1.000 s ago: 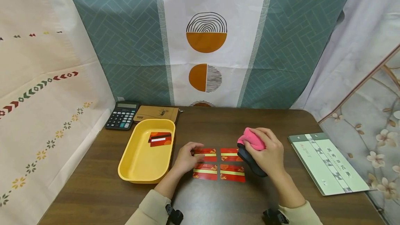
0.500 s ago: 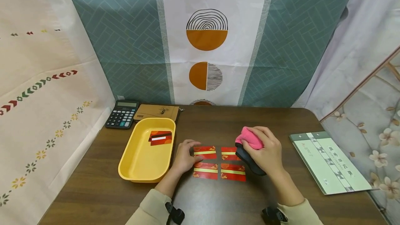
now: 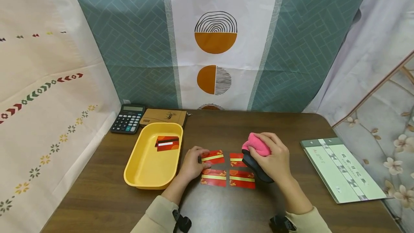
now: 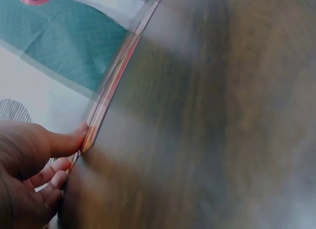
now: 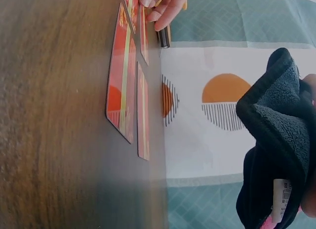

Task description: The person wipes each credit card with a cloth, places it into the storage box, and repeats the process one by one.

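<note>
With thumb and fingertips, my left hand [image 3: 191,163] pinches the left end of a red card [image 3: 216,156] with a yellow stripe; this card sits slightly askew. Three similar cards lie flat beside it: an upper-right card [image 3: 235,159], a lower-left card [image 3: 214,181] and a lower-right card [image 3: 242,183]. My right hand [image 3: 277,158] grips a bunched cloth [image 3: 258,144], pink on one side and dark grey on the other, over the right end of the upper-right card. The cloth's dark side and white label [image 5: 281,199] show in the right wrist view.
Left of the cards stands a yellow tray [image 3: 129,184] holding red-and-orange cards [image 3: 168,145] with a black stripe. Behind it are a calculator [image 3: 128,119] and a brown zippered notebook [image 3: 163,116]. A pale green ledger [image 3: 343,170] lies at the right edge.
The upper-left card has turned slightly, its right end rising away from the lower row, with my left fingers on it. My right hand and the cloth have shifted a little left.
</note>
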Available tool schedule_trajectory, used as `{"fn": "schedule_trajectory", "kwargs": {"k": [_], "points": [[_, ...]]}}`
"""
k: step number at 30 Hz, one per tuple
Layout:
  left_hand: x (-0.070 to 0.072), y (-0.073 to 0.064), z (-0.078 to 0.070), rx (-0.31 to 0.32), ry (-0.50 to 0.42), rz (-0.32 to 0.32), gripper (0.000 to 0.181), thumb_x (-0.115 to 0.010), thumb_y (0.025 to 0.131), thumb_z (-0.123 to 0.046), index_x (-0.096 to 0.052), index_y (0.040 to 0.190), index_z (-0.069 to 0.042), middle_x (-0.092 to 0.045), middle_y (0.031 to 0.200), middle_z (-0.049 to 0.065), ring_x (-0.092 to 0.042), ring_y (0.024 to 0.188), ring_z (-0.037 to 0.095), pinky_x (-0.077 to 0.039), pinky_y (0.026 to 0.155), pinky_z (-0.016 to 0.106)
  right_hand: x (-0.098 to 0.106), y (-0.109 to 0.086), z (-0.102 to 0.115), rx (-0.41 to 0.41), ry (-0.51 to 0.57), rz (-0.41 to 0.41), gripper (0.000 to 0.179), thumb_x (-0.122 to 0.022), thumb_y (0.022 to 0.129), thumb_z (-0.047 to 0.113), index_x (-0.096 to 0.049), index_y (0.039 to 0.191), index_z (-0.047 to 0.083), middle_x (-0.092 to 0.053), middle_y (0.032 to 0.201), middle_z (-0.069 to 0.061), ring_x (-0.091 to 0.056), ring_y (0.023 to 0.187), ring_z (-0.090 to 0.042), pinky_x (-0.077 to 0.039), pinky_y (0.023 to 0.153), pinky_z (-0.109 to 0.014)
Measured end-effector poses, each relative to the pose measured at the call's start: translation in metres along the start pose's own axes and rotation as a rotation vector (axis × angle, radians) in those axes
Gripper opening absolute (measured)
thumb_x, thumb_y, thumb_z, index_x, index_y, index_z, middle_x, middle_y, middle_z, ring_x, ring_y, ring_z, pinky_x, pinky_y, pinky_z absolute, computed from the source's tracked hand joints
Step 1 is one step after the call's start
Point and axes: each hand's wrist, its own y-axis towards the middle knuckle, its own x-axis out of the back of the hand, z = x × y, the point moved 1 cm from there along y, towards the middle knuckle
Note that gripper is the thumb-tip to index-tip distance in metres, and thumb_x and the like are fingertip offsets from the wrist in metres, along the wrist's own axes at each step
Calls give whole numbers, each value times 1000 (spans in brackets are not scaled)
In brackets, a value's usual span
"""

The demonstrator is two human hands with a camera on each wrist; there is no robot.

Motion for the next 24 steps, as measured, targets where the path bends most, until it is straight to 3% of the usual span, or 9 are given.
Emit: {"fn": "schedule_trajectory", "kwargs": {"k": [8,14,20,24], "points": [[0,2,-10,123,104,12,60,-93,71,-17,-70,125,-4,-64,112,14,-55,103,35,-42,88,52,1,-1,-1,-3,30,3,47,-90,67,9,-77,112,10,-70,106,-5,-65,86,-23,-50,71,-11],[-1,3,-14,158,7,8,51,-91,71,-7,-74,118,-6,-56,105,11,-54,98,30,-46,88,47,1,-1,0,3,38,6,47,-90,67,8,-77,112,10,-70,106,-4,-64,86,-22,-50,70,-11],[-1,2,-17,64,4,15,46,-75,82,10,-74,120,-15,-62,97,5,-58,86,21,-53,75,36,0,-1,1,15,35,5,48,-91,66,8,-77,112,10,-70,107,-4,-65,86,-22,-51,70,-12],[1,2,-19,-26,-38,-66,43,-71,85,12,-73,122,-9,-69,96,6,-62,79,19,-56,70,31,-1,-1,2,16,40,9,49,-91,66,7,-76,113,10,-70,108,-5,-64,87,-22,-50,72,-11]]}}
